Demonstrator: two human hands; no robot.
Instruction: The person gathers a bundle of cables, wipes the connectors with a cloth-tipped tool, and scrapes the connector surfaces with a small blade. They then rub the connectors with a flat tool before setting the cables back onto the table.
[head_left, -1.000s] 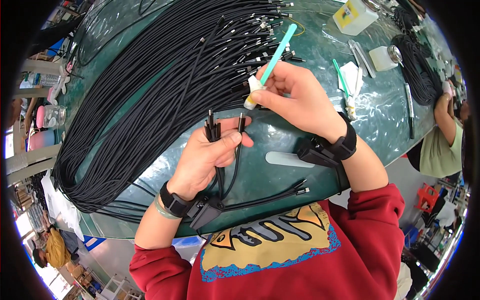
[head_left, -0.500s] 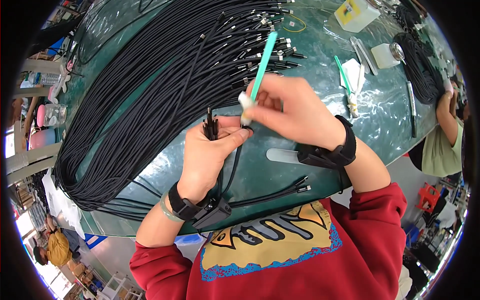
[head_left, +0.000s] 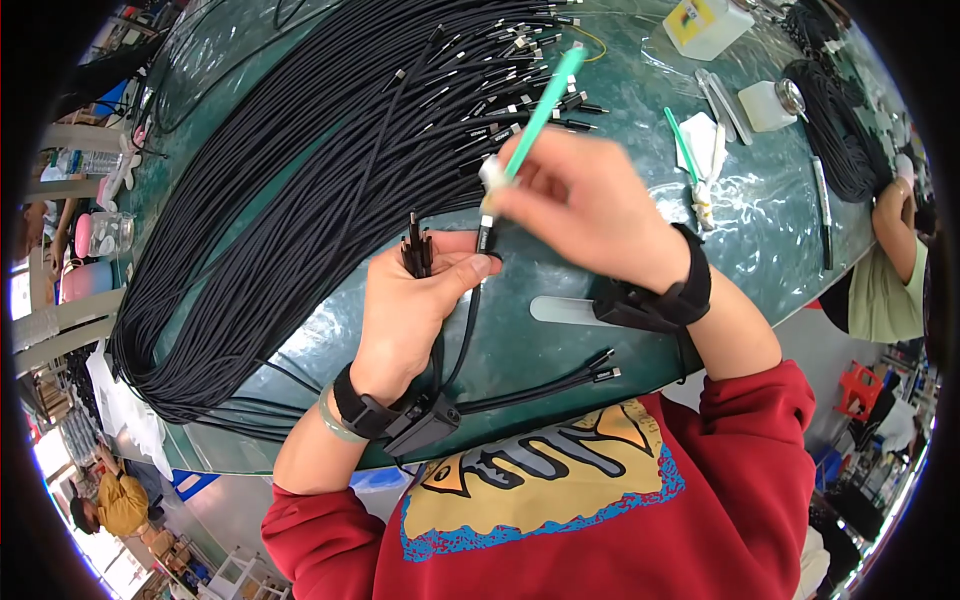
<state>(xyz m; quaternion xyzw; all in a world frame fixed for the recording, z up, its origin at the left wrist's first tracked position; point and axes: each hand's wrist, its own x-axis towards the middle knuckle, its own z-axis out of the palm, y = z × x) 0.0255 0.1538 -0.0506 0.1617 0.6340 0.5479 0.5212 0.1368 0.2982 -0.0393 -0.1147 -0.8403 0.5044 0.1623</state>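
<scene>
The black cable end (head_left: pixel 485 238) stands upright, pinched under the thumb of the left hand (head_left: pixel 415 300), with more connectors (head_left: pixel 417 245) bunched in that fist. The right hand (head_left: pixel 590 205), fingers clamped on a teal swab stick (head_left: pixel 535 115), presses its white tip against the plug above the green table (head_left: pixel 560 340). A broad heap of black cables (head_left: pixel 290 190) fans out behind.

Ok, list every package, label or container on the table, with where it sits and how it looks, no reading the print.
Boxy white container with a yellow label: far edge of the green table, right of the black cable bundle.
Small clear jar with a metal lid: far right, beside a smaller cable coil.
No screens or signs show.
</scene>
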